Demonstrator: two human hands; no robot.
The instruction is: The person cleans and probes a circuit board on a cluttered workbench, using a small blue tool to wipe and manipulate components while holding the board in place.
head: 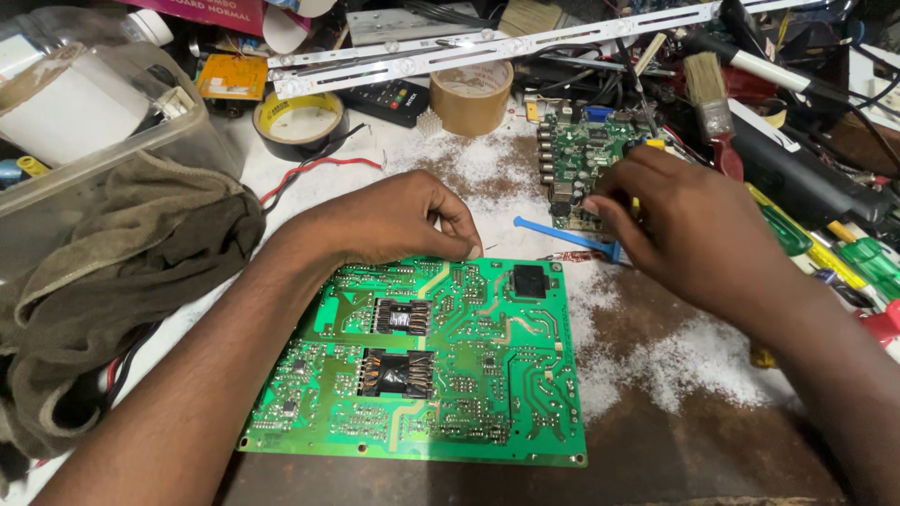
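A large green circuit board (441, 365) lies solder side up on the workbench in front of me. My left hand (398, 220) rests at its far edge with the fingers curled, pinching that edge. My right hand (680, 230) reaches over a smaller green circuit board (586, 155) farther back; its fingertips touch that board's near edge and a yellow-handled tool shows under the fingers. Whether it grips the tool I cannot tell. A blue plastic pry tool (562, 236) lies between the two boards.
A crumpled olive cloth (122, 281) and a clear plastic tub (94, 112) sit at the left. Two tape rolls (469, 94) and a black remote lie behind. A paintbrush (708, 94), screwdrivers and cables crowd the right. White powder (694, 365) is scattered on the brown bench.
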